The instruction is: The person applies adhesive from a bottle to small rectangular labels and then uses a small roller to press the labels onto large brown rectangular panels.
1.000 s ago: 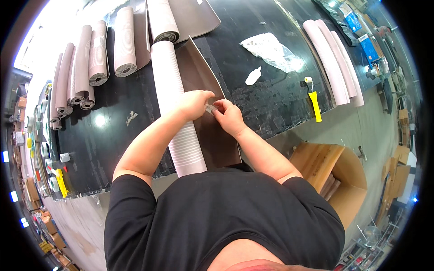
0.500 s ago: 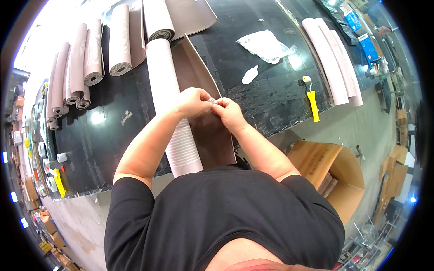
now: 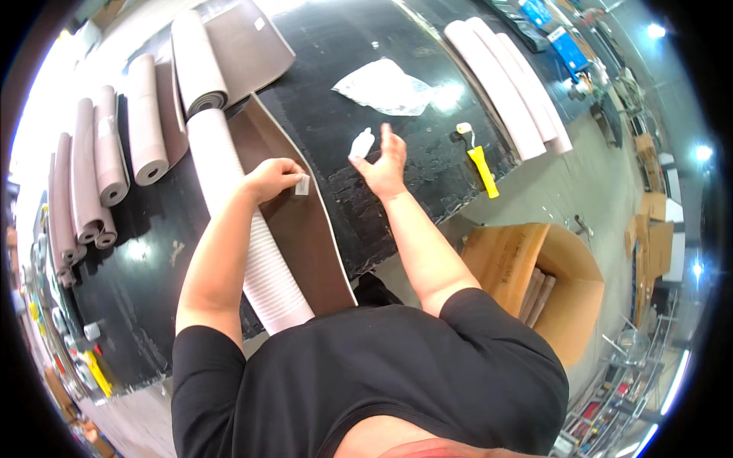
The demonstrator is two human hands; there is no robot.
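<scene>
My left hand (image 3: 271, 180) pinches a small white label (image 3: 302, 185) between thumb and fingers, over the brown inner side of a partly unrolled mat (image 3: 263, 145). The rolled part of this mat (image 3: 269, 269), pale with fine ribs, lies under my left wrist and runs toward my body. My right hand (image 3: 386, 166) reaches over the black table with its fingers apart and nothing in them. Right by its thumb lies a small white squeeze bottle (image 3: 362, 143); whether the thumb touches it I cannot tell.
A clear plastic bag with white contents (image 3: 385, 85) lies beyond the bottle. To the right are a yellow-handled roller (image 3: 482, 169) and several pale rolled mats (image 3: 496, 88). More rolls (image 3: 146, 122) line the left of the table (image 3: 221, 298). An open cardboard box (image 3: 496, 263) holds rolls.
My hands were together over the mat and have parted. The left keeps the small white label; the right has opened and moved away to the bottle. The view has shifted rightward.
</scene>
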